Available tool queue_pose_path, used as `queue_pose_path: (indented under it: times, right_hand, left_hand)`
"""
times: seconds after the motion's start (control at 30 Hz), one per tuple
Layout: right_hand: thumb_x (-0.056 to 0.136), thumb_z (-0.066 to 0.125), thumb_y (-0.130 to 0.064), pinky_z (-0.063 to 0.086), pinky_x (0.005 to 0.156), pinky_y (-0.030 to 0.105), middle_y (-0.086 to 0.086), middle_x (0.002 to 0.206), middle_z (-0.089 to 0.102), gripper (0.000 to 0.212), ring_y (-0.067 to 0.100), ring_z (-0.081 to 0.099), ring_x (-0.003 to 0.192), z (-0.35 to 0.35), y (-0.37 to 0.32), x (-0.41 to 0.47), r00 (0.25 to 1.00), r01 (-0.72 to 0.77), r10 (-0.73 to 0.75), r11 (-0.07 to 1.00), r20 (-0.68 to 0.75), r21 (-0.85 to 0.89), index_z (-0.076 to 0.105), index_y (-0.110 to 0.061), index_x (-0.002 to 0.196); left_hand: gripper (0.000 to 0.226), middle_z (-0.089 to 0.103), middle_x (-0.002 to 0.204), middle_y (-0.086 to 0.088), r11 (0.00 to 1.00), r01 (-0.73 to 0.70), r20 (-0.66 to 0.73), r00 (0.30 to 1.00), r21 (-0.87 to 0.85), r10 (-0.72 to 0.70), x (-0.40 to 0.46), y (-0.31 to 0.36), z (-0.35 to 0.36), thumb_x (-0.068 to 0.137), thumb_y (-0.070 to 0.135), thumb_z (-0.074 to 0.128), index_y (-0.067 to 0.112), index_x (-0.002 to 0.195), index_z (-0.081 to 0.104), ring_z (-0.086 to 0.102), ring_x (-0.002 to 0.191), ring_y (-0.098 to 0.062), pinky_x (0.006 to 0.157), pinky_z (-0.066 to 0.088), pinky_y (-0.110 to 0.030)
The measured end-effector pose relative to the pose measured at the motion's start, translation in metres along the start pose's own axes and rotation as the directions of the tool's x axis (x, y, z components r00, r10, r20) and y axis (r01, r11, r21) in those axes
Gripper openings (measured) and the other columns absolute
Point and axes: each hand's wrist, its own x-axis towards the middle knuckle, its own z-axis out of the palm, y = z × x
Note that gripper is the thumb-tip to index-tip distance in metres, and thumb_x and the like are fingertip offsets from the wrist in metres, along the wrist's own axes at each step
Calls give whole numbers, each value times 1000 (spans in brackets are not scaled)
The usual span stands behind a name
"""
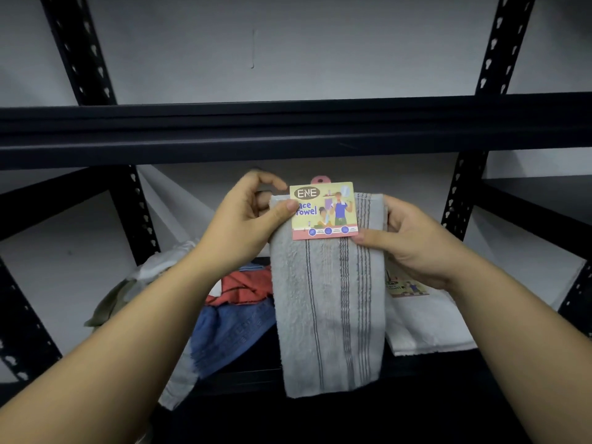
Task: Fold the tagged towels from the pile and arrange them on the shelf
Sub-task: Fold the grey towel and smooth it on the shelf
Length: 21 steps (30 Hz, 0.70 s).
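Note:
A grey striped towel (330, 315) hangs folded lengthwise in front of me, with a yellow card tag (323, 211) reading "face towel" at its top. My left hand (246, 219) pinches the towel's top left corner, thumb on the tag's edge. My right hand (413, 238) grips the top right edge, thumb under the tag's lower corner. Behind it on the shelf lies the pile: a blue towel (230, 334), a red towel (246, 283) and pale cloths (160, 264). A white tagged towel (426, 325) lies folded on the shelf at the right.
A black metal rack surrounds the work: a thick crossbeam (288, 129) runs just above my hands, and perforated uprights (134, 213) (461, 200) stand left and right. A second dark shelf (538, 193) sits at the right. A white wall is behind.

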Motion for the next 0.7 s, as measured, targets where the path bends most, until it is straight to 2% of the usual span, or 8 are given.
queue_pose_path:
  times: [0.07,0.17,0.23,0.3,0.37,0.5,0.6,0.7]
  right_hand:
    - [83,69,-4,61,94,39,14,124,74,49,31,70,117,1,1,-1,999,-27,23,994,41,102,60,-6,131]
    - [88,71,-10,61,92,37,18,127,72,46,32,70,116,5,5,-1,994,-62,45,983,103,172,61,-2,132]
    - [87,71,-19,62,91,41,18,122,74,43,33,72,112,9,12,3,999,-36,33,988,23,151,63,-4,127]
    - [87,72,-16,63,88,44,16,120,75,41,33,74,108,10,16,7,995,38,-31,996,-92,85,62,-12,127]
    - [91,70,-5,64,86,41,8,119,75,46,29,74,109,7,17,8,991,106,-102,993,-85,43,60,-20,133]
    - [87,73,-8,63,88,42,7,119,75,42,26,74,110,0,14,6,989,139,-144,984,-34,-109,66,-17,128]
    - [79,77,-14,64,85,42,11,110,77,36,27,76,103,-1,16,7,990,128,-135,982,-47,-136,70,-11,114]
    - [78,77,-15,64,85,43,15,105,77,32,32,76,101,-1,19,11,989,120,-130,985,-71,-123,71,-8,109]
  left_hand:
    - [22,74,85,-19,1000,-8,-3,1000,-13,8,1,1,-3,94,12,71,18,103,51,73,78,-20,56,55,-28]
    - [22,65,89,-31,999,-43,27,999,21,43,1,3,-5,92,21,77,19,97,56,65,84,-31,69,51,-43]
    - [23,64,85,-30,998,-45,27,999,33,44,0,2,-5,91,24,77,19,104,59,65,82,-30,69,52,-46]
    - [27,56,85,-41,996,-39,57,998,74,35,-1,2,-7,91,32,78,27,114,64,61,78,-36,66,51,-56]
    - [30,63,90,-39,994,-13,97,995,107,2,-3,3,-10,92,32,76,24,120,67,68,84,-45,72,55,-62]
    - [33,79,102,-12,990,62,133,988,128,-79,-7,5,-16,89,21,69,7,118,67,76,100,-29,82,63,-49]
    - [26,77,104,-15,984,65,174,980,166,-94,-9,5,-19,91,22,69,6,111,69,72,103,-39,86,56,-66]
    - [22,74,103,-24,986,49,231,969,162,-86,-7,4,-20,96,20,66,5,112,63,69,101,-48,81,53,-74]
